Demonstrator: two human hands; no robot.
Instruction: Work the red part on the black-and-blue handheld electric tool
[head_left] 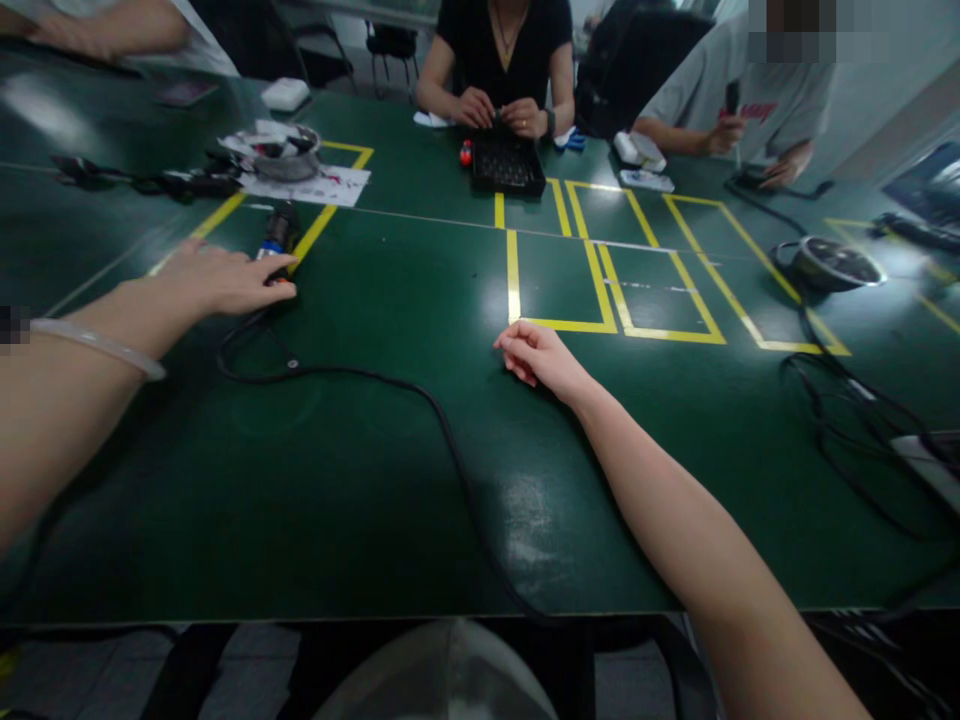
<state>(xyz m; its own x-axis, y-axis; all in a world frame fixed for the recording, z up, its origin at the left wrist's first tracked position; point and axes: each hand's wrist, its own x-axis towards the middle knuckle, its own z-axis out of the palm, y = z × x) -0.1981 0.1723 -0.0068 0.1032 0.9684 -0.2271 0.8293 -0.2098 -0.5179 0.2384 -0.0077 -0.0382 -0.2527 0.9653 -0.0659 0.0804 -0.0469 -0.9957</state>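
My left hand (214, 278) reaches out at the left with its fingers stretched and apart. It is over or beside a black corded tool (281, 226) with a blue band and an orange-red spot; the fingers partly cover it, and whether they touch it I cannot tell. From there a black cord (442, 420) curves across the green table (337, 520) to the front edge. My right hand (541, 358) rests on the table at the centre, fingers curled in, and nothing shows in them. It lies by the near corner of a yellow tape outline (566, 325).
A metal bowl (289, 160) of small parts stands on a printed sheet (334, 186). Across the table, one person handles something small above a black tray (508, 168); another holds a tool. A second round metal container (836, 263) and loose cables (817, 400) lie at the right.
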